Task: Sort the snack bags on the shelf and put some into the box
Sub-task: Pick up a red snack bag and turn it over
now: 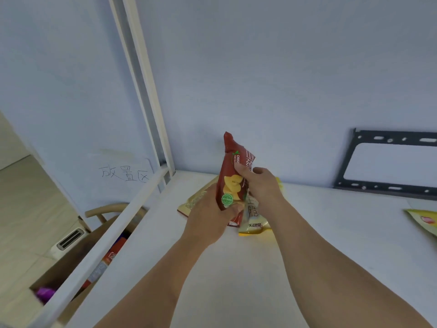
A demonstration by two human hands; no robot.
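A dark red snack bag [229, 169] with yellow chips printed on it stands upright above the white shelf [307, 233]. My left hand [210, 211] grips its lower end and my right hand [260, 185] pinches its middle from the right. Under my hands lie a yellow bag [254, 223] and a beige bag [192, 202], both flat on the shelf and partly hidden. A cardboard box [78, 261] sits below the shelf at the left, with a few snack bags inside, one of them purple [43, 293].
A white shelf rail [113, 230] runs diagonally along the left edge, with an upright post [142, 79]. A black metal bracket [387, 162] leans on the wall at back right. Another yellow-green bag [423, 220] lies at the right edge. A handwritten paper sign [124, 175] hangs at left.
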